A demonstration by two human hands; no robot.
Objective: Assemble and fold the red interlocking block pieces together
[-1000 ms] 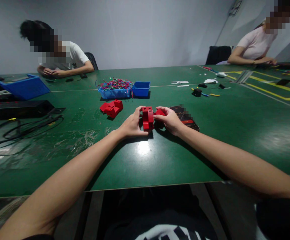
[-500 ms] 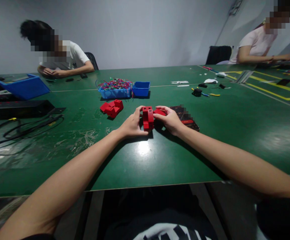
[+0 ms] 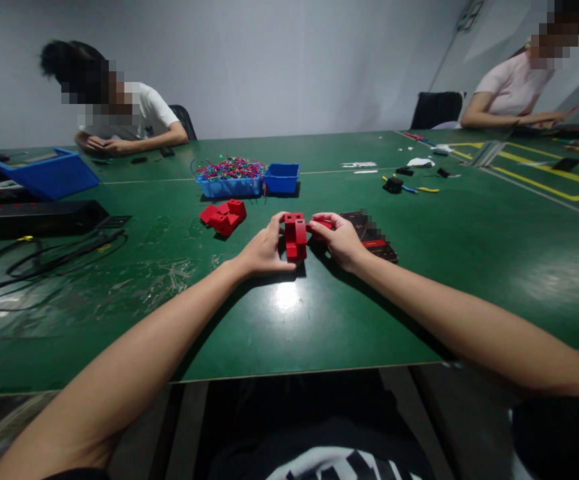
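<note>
My left hand is closed around the left side of a red block with small holes in its top, upright near the table's middle. Just right of the block, my right hand pinches a small red piece, mostly covered by the fingers. A narrow gap shows between my right fingertips and the block. Beyond my left hand lie several similar red blocks in a loose group. A black and red flat item lies partly behind my right hand.
A blue bin of thin coloured wires stands beside a smaller blue bin. Cutters with yellow and blue handles lie at right. A black power strip with cables is at left. Two people sit across the green table.
My right hand has shifted slightly right with the red piece, away from the block. My left hand and block stay put. The person at far right has moved their hands.
</note>
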